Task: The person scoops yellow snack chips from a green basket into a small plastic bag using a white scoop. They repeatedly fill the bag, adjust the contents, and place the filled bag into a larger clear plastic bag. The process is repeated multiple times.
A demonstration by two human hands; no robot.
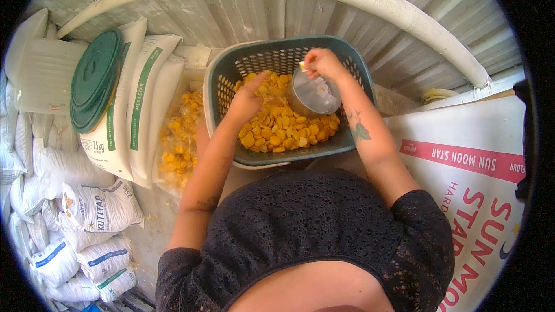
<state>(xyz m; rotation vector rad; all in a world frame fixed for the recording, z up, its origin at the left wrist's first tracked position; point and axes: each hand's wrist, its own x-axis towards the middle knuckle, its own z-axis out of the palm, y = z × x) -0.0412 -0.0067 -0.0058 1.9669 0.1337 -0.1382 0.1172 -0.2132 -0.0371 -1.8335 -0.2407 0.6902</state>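
Note:
A dark green perforated plastic basket (219, 91) holds many flat, round yellow-orange pieces (277, 132), perhaps biscuits. My left hand (247, 99) is over the left part of the pile, fingers extended; whether its fingertips touch the pieces cannot be told. A round, clear container (305, 95) with small white pieces (321, 87) inside sits on the pile at the right. Above its rim, my right hand (320, 64) pinches a small white-and-yellow piece (302, 66) between its fingertips.
Left of the basket stand clear bags of similar yellow pieces (177, 138), upright flour sacks (141, 108), green round lids (96, 80) and a translucent plastic container (47, 76). More sacks (104, 203) lie piled lower left. A large printed flour sack (459, 151) is at right; a corrugated wall (260, 13) rises behind.

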